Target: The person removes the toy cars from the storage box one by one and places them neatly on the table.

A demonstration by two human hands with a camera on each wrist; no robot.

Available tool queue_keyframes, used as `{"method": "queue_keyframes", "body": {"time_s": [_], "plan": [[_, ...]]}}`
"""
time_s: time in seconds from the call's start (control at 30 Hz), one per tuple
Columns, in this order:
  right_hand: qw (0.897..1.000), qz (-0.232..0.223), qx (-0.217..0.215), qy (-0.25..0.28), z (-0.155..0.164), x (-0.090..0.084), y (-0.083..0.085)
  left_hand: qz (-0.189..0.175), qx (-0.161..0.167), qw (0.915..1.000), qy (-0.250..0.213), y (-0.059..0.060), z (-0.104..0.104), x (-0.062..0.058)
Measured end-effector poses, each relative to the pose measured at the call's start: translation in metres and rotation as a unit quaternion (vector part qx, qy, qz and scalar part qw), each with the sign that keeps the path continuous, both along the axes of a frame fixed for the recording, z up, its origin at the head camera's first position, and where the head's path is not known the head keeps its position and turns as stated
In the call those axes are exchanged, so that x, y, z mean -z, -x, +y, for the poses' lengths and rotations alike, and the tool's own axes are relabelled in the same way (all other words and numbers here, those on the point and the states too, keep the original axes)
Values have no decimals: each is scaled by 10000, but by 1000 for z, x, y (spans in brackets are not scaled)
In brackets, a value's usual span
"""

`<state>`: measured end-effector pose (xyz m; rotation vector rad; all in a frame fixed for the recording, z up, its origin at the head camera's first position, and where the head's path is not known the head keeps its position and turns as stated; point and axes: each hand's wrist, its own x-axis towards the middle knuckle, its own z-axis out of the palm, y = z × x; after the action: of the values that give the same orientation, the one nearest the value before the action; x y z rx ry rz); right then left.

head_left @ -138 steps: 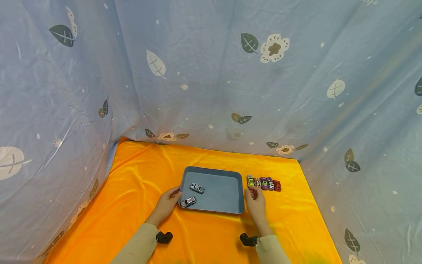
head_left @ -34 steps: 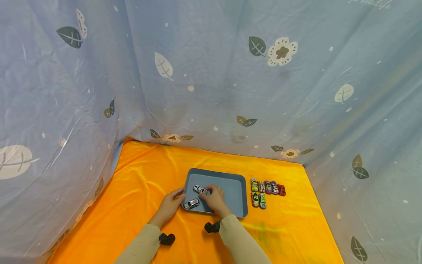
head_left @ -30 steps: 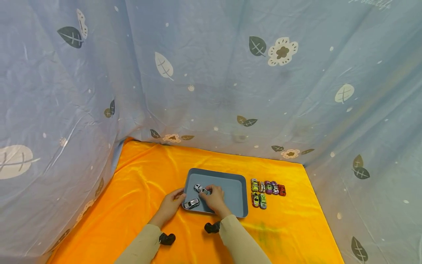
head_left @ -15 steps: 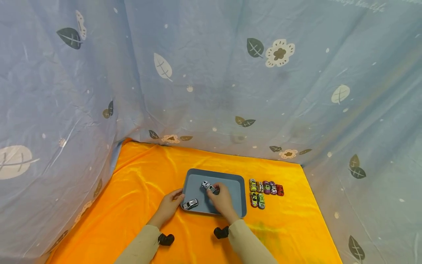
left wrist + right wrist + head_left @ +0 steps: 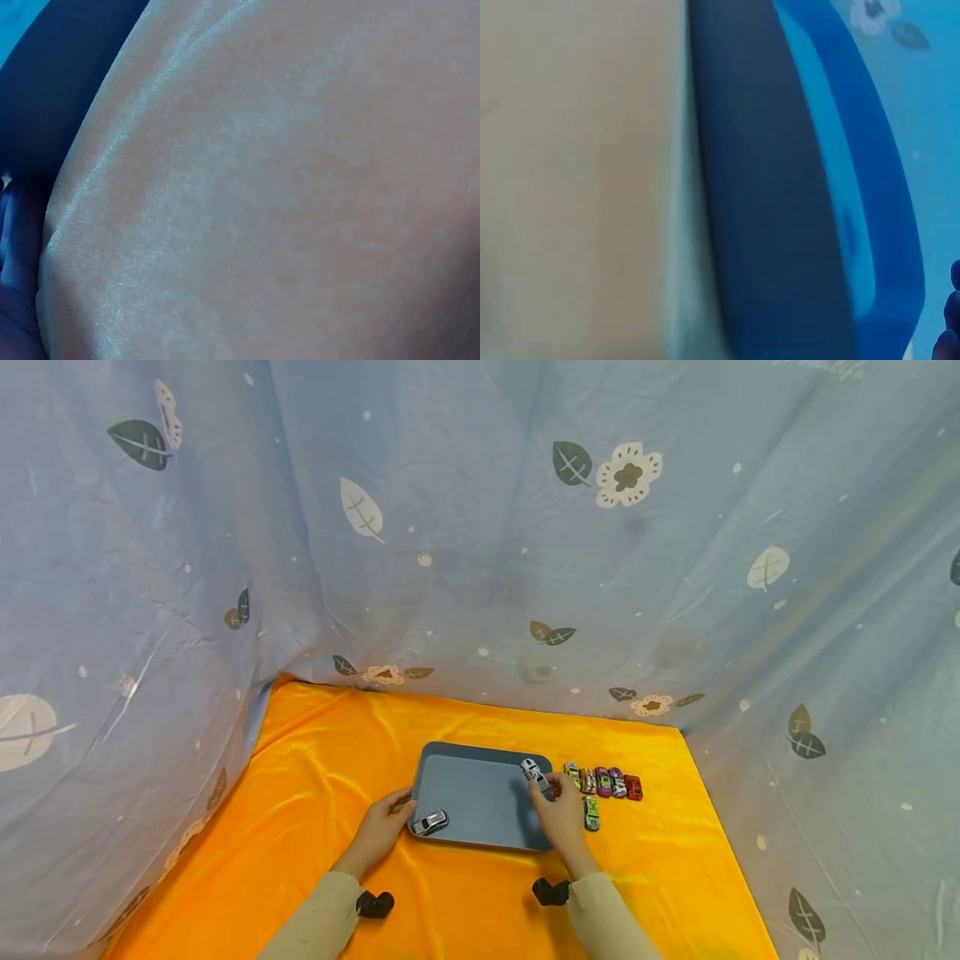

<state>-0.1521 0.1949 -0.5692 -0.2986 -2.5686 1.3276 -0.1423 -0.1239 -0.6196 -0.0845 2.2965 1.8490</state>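
A grey-blue tray (image 5: 480,752) lies on the orange cloth (image 5: 322,793). My right hand (image 5: 557,810) pinches a silver toy car (image 5: 534,771) in the air above the tray's right edge. My left hand (image 5: 386,820) holds the tray's near left corner, right beside a second silver car (image 5: 430,822) that sits inside. Both wrist views are blocked by close-up cloth and the tray's rim (image 5: 780,225).
Several toy cars stand in a row (image 5: 604,782) on the cloth just right of the tray, with a green car (image 5: 591,812) in front of them. Blue patterned curtains (image 5: 480,543) wall in the cloth at the back and on both sides.
My right hand has picked up the silver car from the tray's left half and carried it right to the tray's right edge. My left hand has stayed at the corner.
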Motion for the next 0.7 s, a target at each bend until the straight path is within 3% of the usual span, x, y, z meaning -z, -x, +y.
{"method": "queue_keyframes", "body": {"time_s": [0.37,0.7], "plan": [[9959,-297,842,118,54,13,-20,-4,-58,10000,74,1,1,-1],[9907,-484,1254,207,81,24,-31,-29,-92,9998,150,1,2,0]]}}
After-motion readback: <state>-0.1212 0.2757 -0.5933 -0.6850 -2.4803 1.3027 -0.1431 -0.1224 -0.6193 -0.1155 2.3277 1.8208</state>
